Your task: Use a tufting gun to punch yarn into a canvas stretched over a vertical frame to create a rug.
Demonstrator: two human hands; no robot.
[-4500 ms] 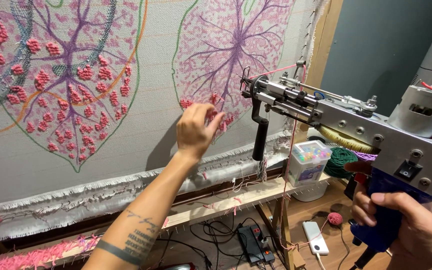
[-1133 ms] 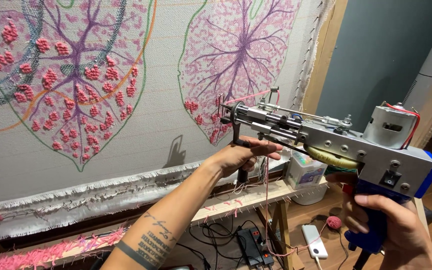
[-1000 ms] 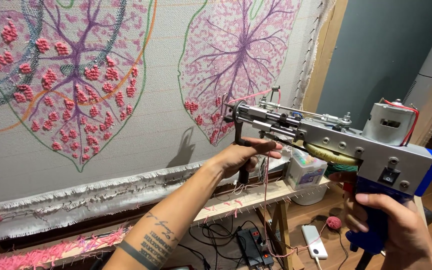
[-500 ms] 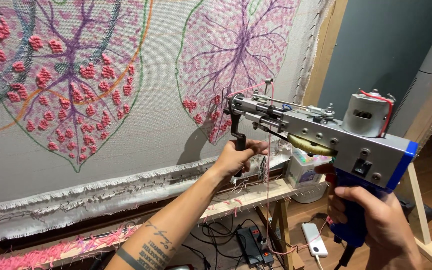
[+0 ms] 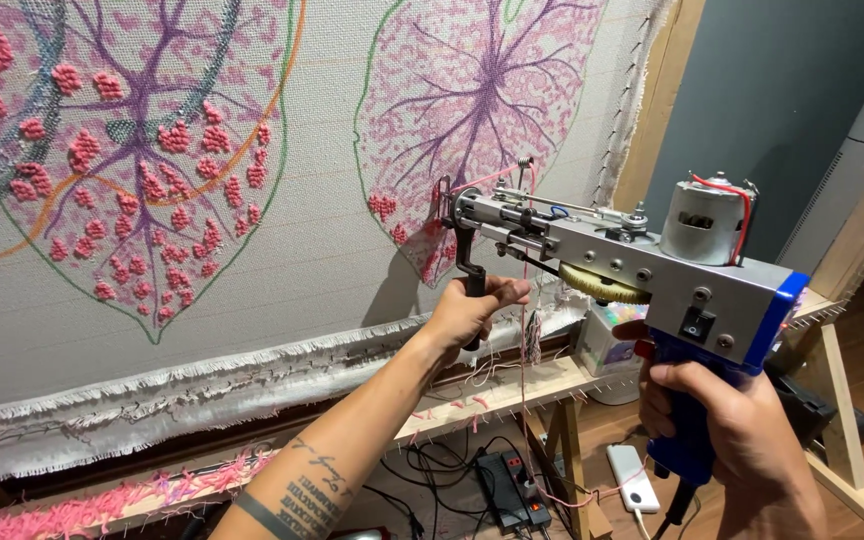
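Grey-and-blue tufting gun (image 5: 642, 275) sits aimed at the stretched cloth (image 5: 282, 260); right hand (image 5: 727, 430) fingers wrap its grip, left hand (image 5: 472, 310) fingers clasp the front handle (needle just off the pink leaf (image 5: 472, 110)). Next, I judge: press needle squarely in.

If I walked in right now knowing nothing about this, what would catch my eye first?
Probably the tufting gun, a grey metal machine with a blue grip, held at right: the right hand wraps its blue handle and the left hand grips its black front handle. Behind it, stretched cloth on a wooden frame fills the left and middle, with big leaf outlines partly filled with pink tufts.
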